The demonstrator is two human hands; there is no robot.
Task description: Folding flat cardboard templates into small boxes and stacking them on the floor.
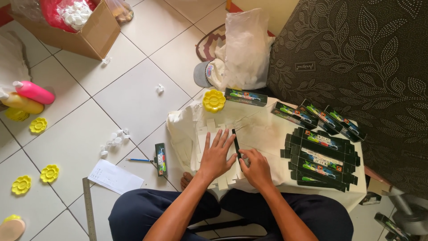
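Both hands press on a flat, unfolded white carton blank [214,145] that lies on the desk [267,129], a low surface covered with white cloth. On the left hand [217,156] the grip is fully open: the fingers are spread and lie flat on the blank, and nothing is closed inside them. On the right hand [255,166] the fingers are bent, and the tips push down on the blank at a thin dark strip [236,147] that runs along the fold; whether the fingers pinch this strip or only press on it, I cannot tell. The blank lies at the front edge of the desk, close to the person's knees.

At the right side of the desk there is a stack of flat black cartons [322,157] with green print. At the back right corner three folded black boxes [320,117] lie side by side, and one more black box [245,96] lies at the back edge. Just beside it, at the back left corner, sits a yellow flower-shaped piece [214,100].

On the tiled floor [133,93], left of the desk, lie one more black box [160,159], a blue pen [139,160], a sheet of paper [115,176], a metal ruler [88,209], small white caps [115,139] and more yellow flower pieces [39,125]. A cardboard box [84,31] stands far at the top left.
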